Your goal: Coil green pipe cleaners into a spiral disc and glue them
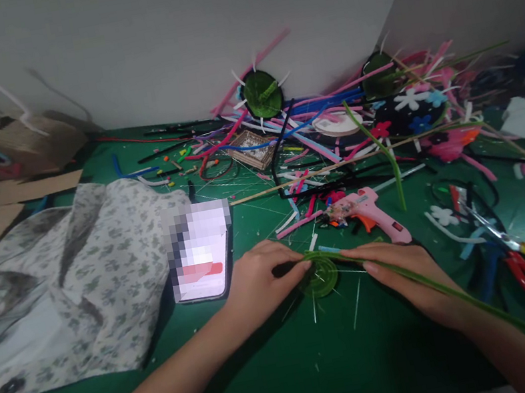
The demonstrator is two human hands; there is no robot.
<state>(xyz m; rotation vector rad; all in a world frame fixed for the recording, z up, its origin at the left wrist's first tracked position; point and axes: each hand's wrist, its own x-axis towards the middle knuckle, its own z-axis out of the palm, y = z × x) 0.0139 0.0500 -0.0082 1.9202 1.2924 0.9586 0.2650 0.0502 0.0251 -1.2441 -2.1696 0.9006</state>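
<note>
Between my hands is a flat green disc of coiled pipe cleaner, just above or on the table. My left hand pinches at its upper edge with thumb and fingertips. A long green pipe cleaner leads from there to my right hand, whose thumb and fingers close on it. Its free end trails over my right forearm to the lower right corner. Just beyond my right hand lies a pink glue gun. Close to my left hand rests a lit phone, its screen partly blurred out.
Red-and-yellow-handled scissors lie at right. Pipe cleaner scraps, felt flowers and a small framed piece crowd the back. A green round piece leans there. Patterned cloth and a brown paper figure occupy the left.
</note>
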